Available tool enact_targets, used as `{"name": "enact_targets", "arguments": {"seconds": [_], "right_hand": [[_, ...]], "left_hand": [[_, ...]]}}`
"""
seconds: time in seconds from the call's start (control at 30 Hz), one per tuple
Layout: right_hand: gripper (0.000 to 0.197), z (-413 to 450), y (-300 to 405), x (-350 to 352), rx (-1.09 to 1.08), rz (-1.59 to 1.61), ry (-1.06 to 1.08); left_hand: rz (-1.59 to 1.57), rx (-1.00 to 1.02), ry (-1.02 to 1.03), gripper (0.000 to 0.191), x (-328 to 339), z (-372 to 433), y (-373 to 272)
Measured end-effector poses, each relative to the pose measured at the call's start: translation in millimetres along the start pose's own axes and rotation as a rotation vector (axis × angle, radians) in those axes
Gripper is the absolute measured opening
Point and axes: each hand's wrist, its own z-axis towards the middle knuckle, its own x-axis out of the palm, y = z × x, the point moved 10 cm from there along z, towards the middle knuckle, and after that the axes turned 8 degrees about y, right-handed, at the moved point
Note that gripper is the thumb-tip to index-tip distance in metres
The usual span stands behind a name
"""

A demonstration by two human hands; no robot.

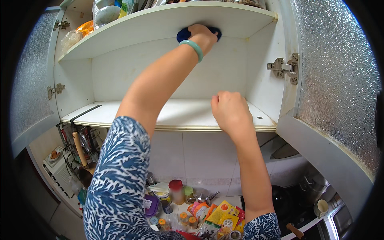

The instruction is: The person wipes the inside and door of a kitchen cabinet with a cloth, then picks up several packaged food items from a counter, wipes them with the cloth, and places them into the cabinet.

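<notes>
My left hand (202,34), with a green bangle (192,49) on its wrist, presses a dark blue cloth (183,35) to the underside of the upper shelf (150,28) in an open wall cabinet, near the back panel (168,72). Parts of the cloth stick out on both sides of the hand. Lower and to the right, my right hand (231,111) is curled into a loose fist in front of the bottom shelf (186,112). Its palm side is hidden, and nothing shows in it. Whether it touches the shelf is unclear.
Frosted glass doors (336,75) stand open at both sides on metal hinges (283,68). Bags and a bowl (108,15) fill the upper shelf. Below are jars (177,192), food packets (223,214), a kettle (203,196) and a stove with a dark pan (280,199).
</notes>
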Motion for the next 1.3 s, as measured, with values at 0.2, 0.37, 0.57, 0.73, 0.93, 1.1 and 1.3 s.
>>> {"name": "enact_targets", "arguments": {"seconds": [0.2,0.37,0.57,0.73,0.93,1.1,1.3], "right_hand": [[0.029,0,-23,-10,0.004,-0.024,-0.057],[0.023,2,-12,-3,-0.024,0.036,-0.011],[0.024,-3,-8,-12,-0.056,0.034,-0.097],[0.021,-8,-12,-14,-0.121,0.019,-0.199],[0.023,-8,-11,-16,-0.090,0.033,-0.134],[0.019,-6,-13,-14,-0.096,0.054,-0.084],[0.014,-5,-16,-10,-0.112,0.053,-0.084]], "left_hand": [[-0.043,-0.106,0.127,0.037,86,-131,-6],[0.056,-0.194,0.492,0.038,93,-119,-107],[-0.001,-0.076,0.235,0.034,86,-122,-30],[-0.175,-0.307,0.148,0.038,131,-157,91],[-0.191,-0.198,0.029,0.040,111,-145,120],[-0.211,-0.347,-0.218,0.044,44,-32,182],[0.014,-0.126,-0.073,0.045,29,-29,167]]}}
